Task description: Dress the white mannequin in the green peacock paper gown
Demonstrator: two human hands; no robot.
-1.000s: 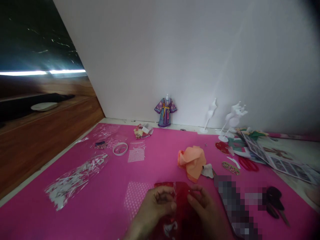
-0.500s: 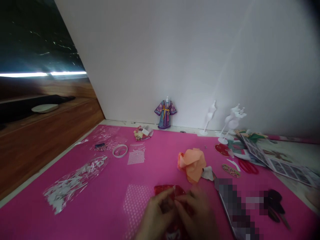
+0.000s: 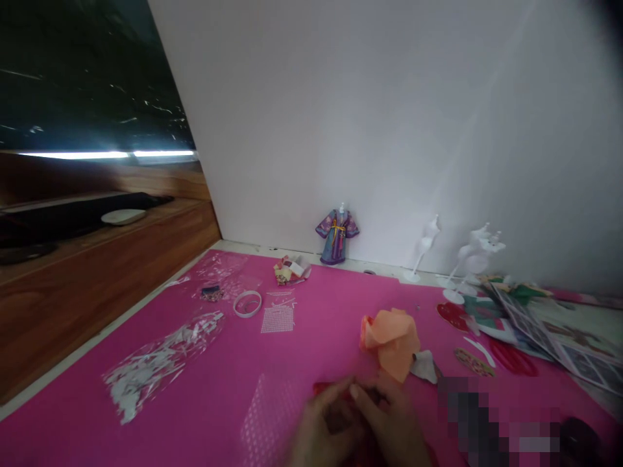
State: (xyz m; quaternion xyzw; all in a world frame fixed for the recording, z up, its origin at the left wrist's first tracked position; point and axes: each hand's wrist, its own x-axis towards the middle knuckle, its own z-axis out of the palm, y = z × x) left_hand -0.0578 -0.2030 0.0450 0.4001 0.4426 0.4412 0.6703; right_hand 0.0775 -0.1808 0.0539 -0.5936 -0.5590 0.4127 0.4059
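A piece of red cloth point(image 3: 366, 453) is held low at the front of the pink mat. My left hand point(image 3: 324, 425) is closed on it, thumb and fingers curled together. Against those fingertips my right hand point(image 3: 392, 418) pinches the same cloth, slightly blurred. Much of the cloth is hidden behind both hands. Just beyond the right hand lies a crumpled orange cloth point(image 3: 396, 340), with a small grey-white scrap point(image 3: 425, 367) beside it. To the left of my hands is a sheet of pale dots point(image 3: 270, 415).
On the pink mat point(image 3: 195, 402) lie a plastic bag of white pieces point(image 3: 156, 370), a white tape ring point(image 3: 247, 303) and a pearl sheet point(image 3: 277, 320). A doll robe on a stand point(image 3: 337, 237) and white mannequins point(image 3: 474, 256) line the wall. Printed sheets point(image 3: 588, 363) lie right.
The view has shifted, so the scene sits lower and farther right. My hands stay together on the red cloth, and less of it shows between them.
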